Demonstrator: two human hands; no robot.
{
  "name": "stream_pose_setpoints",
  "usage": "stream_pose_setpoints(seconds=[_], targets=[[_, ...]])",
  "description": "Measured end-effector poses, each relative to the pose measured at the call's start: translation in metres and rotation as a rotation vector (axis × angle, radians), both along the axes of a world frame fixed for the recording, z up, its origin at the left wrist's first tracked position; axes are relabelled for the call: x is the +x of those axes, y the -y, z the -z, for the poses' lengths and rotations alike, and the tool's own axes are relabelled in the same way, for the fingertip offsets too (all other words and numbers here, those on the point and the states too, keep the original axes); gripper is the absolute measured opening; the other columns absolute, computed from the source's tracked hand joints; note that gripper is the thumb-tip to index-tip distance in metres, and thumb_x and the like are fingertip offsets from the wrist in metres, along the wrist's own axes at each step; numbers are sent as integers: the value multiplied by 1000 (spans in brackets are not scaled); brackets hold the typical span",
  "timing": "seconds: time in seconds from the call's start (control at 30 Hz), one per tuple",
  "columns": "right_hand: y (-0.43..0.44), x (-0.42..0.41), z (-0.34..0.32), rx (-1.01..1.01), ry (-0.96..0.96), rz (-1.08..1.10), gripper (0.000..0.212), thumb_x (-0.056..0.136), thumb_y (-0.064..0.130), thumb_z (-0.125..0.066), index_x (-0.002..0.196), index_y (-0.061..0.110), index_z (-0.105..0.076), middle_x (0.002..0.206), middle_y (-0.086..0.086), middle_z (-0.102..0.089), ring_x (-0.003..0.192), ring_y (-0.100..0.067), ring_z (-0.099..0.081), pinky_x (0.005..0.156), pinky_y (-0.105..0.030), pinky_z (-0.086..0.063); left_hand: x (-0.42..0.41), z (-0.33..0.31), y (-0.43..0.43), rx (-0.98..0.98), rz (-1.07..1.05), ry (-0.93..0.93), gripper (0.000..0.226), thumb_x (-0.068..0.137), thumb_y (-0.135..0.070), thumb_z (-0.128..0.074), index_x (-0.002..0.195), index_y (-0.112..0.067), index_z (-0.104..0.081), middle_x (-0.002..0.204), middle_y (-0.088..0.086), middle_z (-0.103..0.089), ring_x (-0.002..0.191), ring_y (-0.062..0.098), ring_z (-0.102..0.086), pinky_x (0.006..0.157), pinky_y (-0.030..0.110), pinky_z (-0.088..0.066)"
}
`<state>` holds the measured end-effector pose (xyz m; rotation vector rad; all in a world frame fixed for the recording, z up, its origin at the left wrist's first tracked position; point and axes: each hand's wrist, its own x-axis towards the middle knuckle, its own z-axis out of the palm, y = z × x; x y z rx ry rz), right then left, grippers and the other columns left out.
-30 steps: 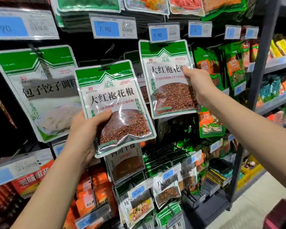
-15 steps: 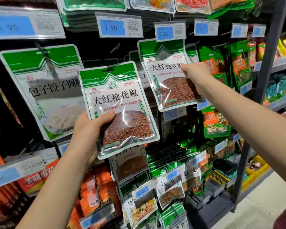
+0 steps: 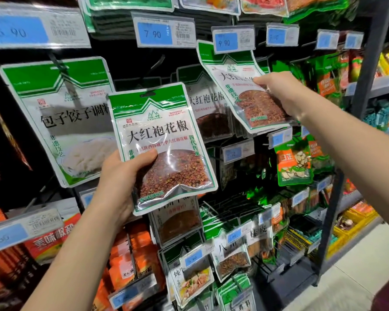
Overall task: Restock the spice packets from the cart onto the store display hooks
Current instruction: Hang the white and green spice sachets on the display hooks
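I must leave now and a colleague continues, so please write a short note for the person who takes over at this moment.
Left hand holds one pepper packet by its lower left side, held up, not hung.
Right hand holds a second packet, tilted, its top behind the 9.90 price tag; whether it sits on the hook cannot be seen.
Done: hung packets of the same kind sit behind it.
Left: seat the second packet, then hang the other. The cart is out of view.
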<state>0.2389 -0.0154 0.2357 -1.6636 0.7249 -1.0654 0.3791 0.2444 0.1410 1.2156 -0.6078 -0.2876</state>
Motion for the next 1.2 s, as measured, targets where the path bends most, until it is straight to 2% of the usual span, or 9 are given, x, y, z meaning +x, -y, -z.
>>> stream_pose_setpoints(seconds=[0.1, 0.27, 0.37, 0.5, 0.6, 0.67, 0.9, 1.07, 1.2], targets=[[3, 0, -4, -22, -58, -37, 10, 92, 17, -59, 93, 7, -60, 72, -6, -60, 40, -11, -58, 46, -18, -45, -3, -2, 0, 6, 0, 0, 22, 81, 0, -66, 100, -12, -66, 83, 2, -76, 72, 15, -72, 58, 24, -57], [12, -1, -4, -8, -154, -74, 30, 91, 23, -59, 114, 4, -55, 82, -8, -61, 64, -21, -60, 61, -30, -48, -5, -3, -1, 20, 2, 3, 20, 82, -1, -66, 98, -13, -65, 78, -1, -75, 68, 13, -72, 54, 22, -55], [11, 10, -2, -99, -147, 70, 14, 89, 19, -61, 81, 11, -52, 69, -8, -48, 55, -17, -45, 52, -25, -35, -6, -3, -1, 22, 5, 11, 19, 82, -1, -66, 96, -13, -65, 76, -1, -75, 66, 12, -71, 53, 22, -55], [10, 45, 5, -336, -253, 326, 38, 89, 22, -55, 56, 14, -38, 60, -5, -43, 63, -26, -45, 48, -31, -26, -3, -4, 0, 25, -7, 24, 18, 83, -1, -66, 97, -12, -66, 79, 1, -75, 68, 13, -71, 55, 23, -55], [13, 69, 10, -381, -333, 349, 20, 94, 14, -49, 87, 2, -63, 99, -21, -63, 100, -35, -60, 73, -33, -45, 3, 0, 0, 48, -27, 38, 17, 84, -3, -65, 100, -8, -67, 85, 5, -75, 71, 16, -70, 61, 23, -56], [14, 80, 14, -372, -345, 355, 25, 95, 14, -49, 110, -1, -61, 119, -22, -61, 111, -36, -57, 82, -35, -45, 8, 2, -1, 75, -52, 56, 24, 84, -7, -67, 107, 0, -65, 89, 9, -71, 76, 21, -66, 69, 28, -53], [-13, 56, 48, -601, -189, 270, 28, 96, 26, -51, 115, 5, -53, 107, -10, -59, 98, -26, -55, 76, -31, -40, 15, 5, 12, 92, -40, 70, 26, 87, -10, -63, 109, 3, -64, 96, 13, -69, 87, 25, -64, 77, 33, -50], [-47, 23, 71, 24, -60, -412, 19, 98, 33, -51, 97, 15, -57, 73, -1, -59, 63, -14, -49, 60, -28, -37, 0, 2, 47, 120, 18, 148, 11, 87, -13, -66, 98, -11, -67, 99, 11, -72, 90, 21, -66, 83, 33, -50], [-42, 16, 74, -1, 45, -143, 25, 96, 23, -55, 112, 4, -59, 98, -5, -58, 90, -20, -53, 78, -31, -39, -22, -8, 80, 109, 78, 211, 14, 89, -14, -66, 104, -15, -67, 100, 2, -73, 91, 17, -69, 78, 29, -53]])
